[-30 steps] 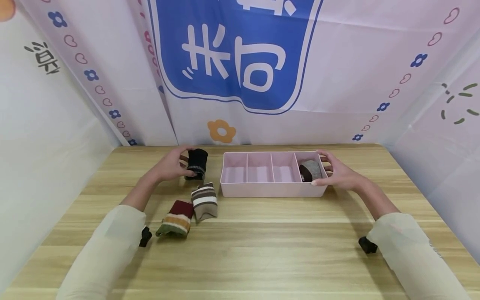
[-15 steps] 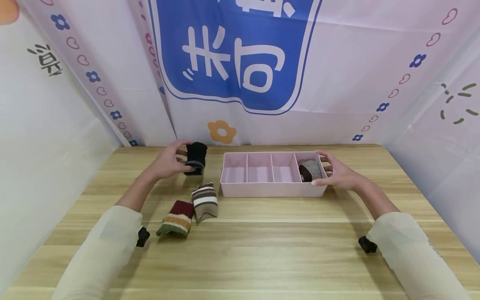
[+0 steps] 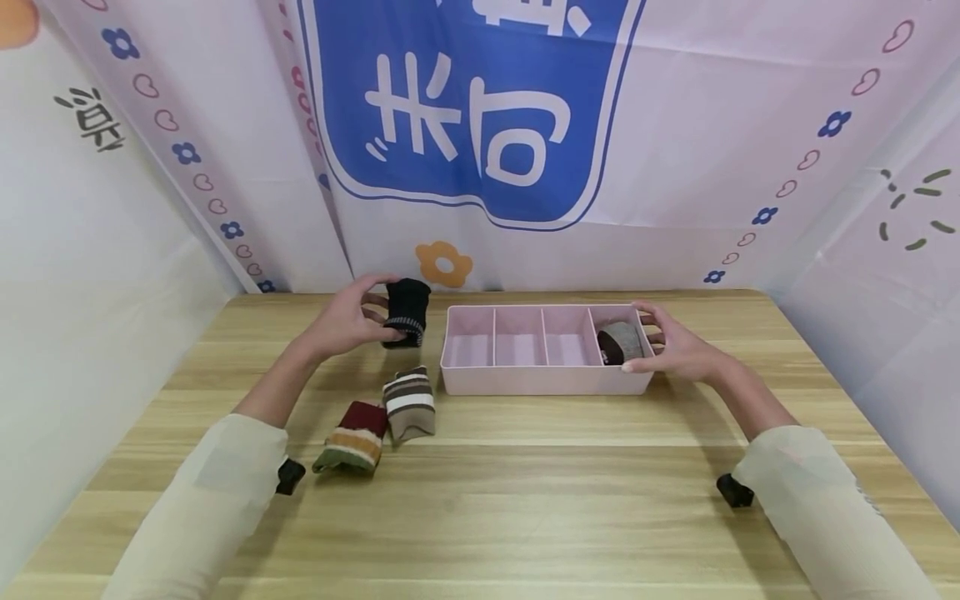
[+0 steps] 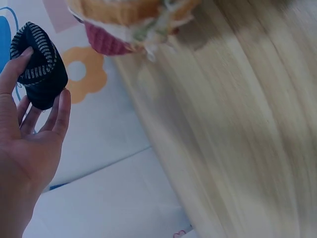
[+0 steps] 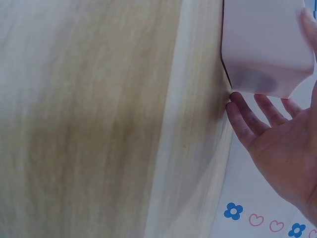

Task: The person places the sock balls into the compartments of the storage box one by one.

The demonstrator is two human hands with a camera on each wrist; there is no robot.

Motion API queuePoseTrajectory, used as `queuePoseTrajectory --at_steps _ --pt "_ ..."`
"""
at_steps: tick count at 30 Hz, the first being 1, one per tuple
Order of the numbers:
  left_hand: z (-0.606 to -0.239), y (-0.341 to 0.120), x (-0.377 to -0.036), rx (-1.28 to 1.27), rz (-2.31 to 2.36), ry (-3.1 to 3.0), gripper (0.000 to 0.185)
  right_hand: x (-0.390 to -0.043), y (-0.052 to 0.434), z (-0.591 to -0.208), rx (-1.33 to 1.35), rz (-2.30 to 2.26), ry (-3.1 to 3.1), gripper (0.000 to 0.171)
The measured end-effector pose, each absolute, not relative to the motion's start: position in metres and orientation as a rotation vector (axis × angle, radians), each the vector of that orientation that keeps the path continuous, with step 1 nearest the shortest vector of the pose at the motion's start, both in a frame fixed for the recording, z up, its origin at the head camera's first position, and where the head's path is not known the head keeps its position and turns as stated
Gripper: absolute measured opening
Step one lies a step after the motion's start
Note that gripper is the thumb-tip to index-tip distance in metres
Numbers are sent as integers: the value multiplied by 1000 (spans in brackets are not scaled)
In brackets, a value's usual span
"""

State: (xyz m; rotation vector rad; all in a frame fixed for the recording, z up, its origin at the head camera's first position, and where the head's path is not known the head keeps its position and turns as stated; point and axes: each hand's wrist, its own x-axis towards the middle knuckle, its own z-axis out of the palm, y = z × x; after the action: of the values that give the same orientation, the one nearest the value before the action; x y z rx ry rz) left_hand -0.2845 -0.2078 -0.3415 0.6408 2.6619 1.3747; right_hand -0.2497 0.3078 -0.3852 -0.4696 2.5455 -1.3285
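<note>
My left hand [image 3: 348,318] pinches a folded black sock [image 3: 407,310] between thumb and fingers, left of the pink divided box [image 3: 547,382]. In the left wrist view, the sock's cuff [image 4: 39,74] shows pale stitching, and the sock is off the table. At the box's right end, my right hand [image 3: 678,350] grips the end wall, thumb at the front corner and fingers behind. A grey and dark brown folded sock [image 3: 626,337] lies in the rightmost compartment; the other compartments hold nothing. The right wrist view shows fingertips [image 5: 237,99] against the box's lower edge.
On the wooden table [image 3: 525,500], a brown-and-white striped sock [image 3: 410,404] lies in front of the box's left end. Beside it is a red, orange and green sock [image 3: 352,439]. A printed cloth backdrop [image 3: 675,167] rises behind the table.
The left hand has raised the black sock away from the table and then shifted it right, toward the box. The right hand and the box stay in place.
</note>
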Motion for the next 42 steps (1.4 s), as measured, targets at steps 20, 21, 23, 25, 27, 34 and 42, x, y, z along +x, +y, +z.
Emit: queuePoseTrajectory --at_steps 20,21,23,25,27,34,42 --pt "-335 -175 -277 807 1475 2627 84 -249 307 -385 -464 -1332 2546 108" --pt "-335 -173 -277 808 1471 2630 84 -249 307 -385 -464 -1331 2548 108" --pt "-335 -170 -276 811 1476 2623 84 -249 307 -385 -466 -1330 2548 108" --pt "-335 -167 -276 813 1485 2614 84 -249 307 -385 -467 -1330 2547 108" --pt "-335 -163 -277 820 1501 2600 83 -250 307 -385 -467 -1327 2550 108" --pt "-335 -151 -277 875 1522 2588 83 -250 307 -386 -464 -1330 2545 108" --pt "-333 -131 -277 912 1521 2581 81 -249 306 -385 -472 -1329 2541 107"
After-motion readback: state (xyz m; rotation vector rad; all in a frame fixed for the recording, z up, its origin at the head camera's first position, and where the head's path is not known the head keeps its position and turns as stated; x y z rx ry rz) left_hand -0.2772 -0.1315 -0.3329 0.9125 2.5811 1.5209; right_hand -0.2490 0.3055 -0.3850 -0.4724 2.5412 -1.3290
